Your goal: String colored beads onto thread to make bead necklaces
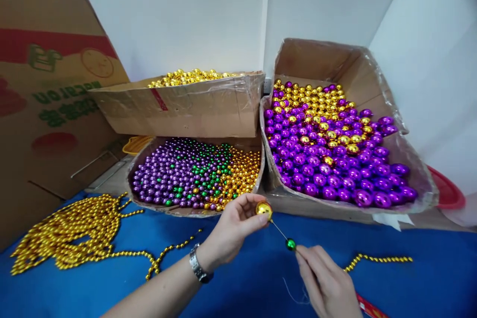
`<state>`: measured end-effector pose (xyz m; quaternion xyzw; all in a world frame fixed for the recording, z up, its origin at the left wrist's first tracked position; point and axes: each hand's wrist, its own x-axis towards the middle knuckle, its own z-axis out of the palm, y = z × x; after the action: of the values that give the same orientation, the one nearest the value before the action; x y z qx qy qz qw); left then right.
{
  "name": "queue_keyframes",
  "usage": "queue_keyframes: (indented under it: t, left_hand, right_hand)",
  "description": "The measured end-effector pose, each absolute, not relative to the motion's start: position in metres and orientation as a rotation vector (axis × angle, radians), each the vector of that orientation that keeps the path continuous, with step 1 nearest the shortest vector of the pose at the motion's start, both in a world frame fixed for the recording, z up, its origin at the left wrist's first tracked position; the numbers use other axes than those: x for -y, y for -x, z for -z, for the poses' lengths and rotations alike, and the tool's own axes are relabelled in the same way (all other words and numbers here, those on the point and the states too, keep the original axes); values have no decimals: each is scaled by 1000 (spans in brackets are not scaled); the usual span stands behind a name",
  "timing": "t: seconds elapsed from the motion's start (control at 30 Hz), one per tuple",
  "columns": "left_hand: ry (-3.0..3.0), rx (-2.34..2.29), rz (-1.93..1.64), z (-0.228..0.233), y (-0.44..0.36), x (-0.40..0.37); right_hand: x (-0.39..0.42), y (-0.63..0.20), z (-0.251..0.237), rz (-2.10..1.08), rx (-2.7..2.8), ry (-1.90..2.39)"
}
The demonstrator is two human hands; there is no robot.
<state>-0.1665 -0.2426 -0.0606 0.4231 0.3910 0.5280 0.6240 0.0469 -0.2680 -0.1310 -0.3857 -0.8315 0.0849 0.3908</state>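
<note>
The left hand (236, 226) pinches a gold ball (264, 210) between thumb and fingers, above the tabletop (238, 290) and just in front of the boxes. A thin wire (279, 230) runs from the ball down to a green bead (290, 244) at the fingertips of the right hand (328, 278). That hand is closed narrowly on the wire; whether it grips the bead as well is hard to tell, as its fingers cover the spot. A watch (200, 263) circles the left wrist.

Near the hands, the front box (246, 144) holds small purple, green and gold beads. Behind it stands the rear box (201, 114), with gold balls showing over its edge. The right box (320, 59) holds large purple balls, with gold ones mostly toward the back. On the blue tabletop, a heap of gold strands (85, 233) lies to the left, a short strand (380, 258) to the right, and a loose thread (292, 295) beside the right hand. A big carton (55, 109) stands at far left.
</note>
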Motion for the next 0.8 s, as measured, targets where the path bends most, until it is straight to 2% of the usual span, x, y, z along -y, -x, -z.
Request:
queue_keyframes:
  t: [0.3, 0.43, 0.63, 0.8]
  left_hand:
    - [-876, -801, -1204, 61, 170, 250]
    - [-860, -779, -1218, 62, 170, 251]
    - [-887, -807, -1230, 60, 171, 253]
    - [-855, -803, -1213, 58, 174, 254]
  right_hand:
    - [275, -38, 137, -336, 2083, 999]
    - [275, -36, 137, -505, 2039, 1003]
    - [274, -37, 139, -332, 2077, 980]
    - [276, -35, 135, -496, 2040, 1005]
